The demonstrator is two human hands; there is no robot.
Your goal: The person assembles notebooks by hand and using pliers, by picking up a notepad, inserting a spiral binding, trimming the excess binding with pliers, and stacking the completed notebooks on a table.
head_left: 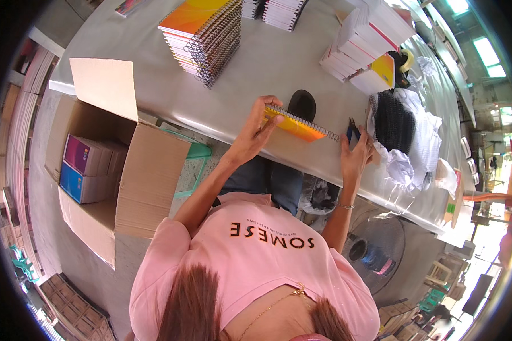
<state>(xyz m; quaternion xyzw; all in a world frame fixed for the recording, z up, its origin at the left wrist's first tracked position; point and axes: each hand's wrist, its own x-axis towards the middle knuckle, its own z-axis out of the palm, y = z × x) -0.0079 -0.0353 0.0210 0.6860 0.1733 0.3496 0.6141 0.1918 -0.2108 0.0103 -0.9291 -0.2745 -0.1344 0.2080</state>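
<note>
My left hand (256,133) is closed on one end of a spiral notebook (296,125) with a yellow and orange cover. The notebook is held on edge above the near table edge, its wire coil upward and sticking out past the right end. By that coil end is my right hand (358,152), fingers curled round the dark blue handles of small pliers (353,129). The jaws point away from me; how firmly the handles are gripped is partly hidden. Just behind the notebook lies a dark oval object (302,103), its kind unclear.
A stack of coiled orange notebooks (202,40) stands far left on the metal table (279,62). Book stacks (364,42) stand far right, with a bundle of black coils (393,122) in white wrapping nearer. An open carton (153,176) with books is at left; a fan (375,256) is below right.
</note>
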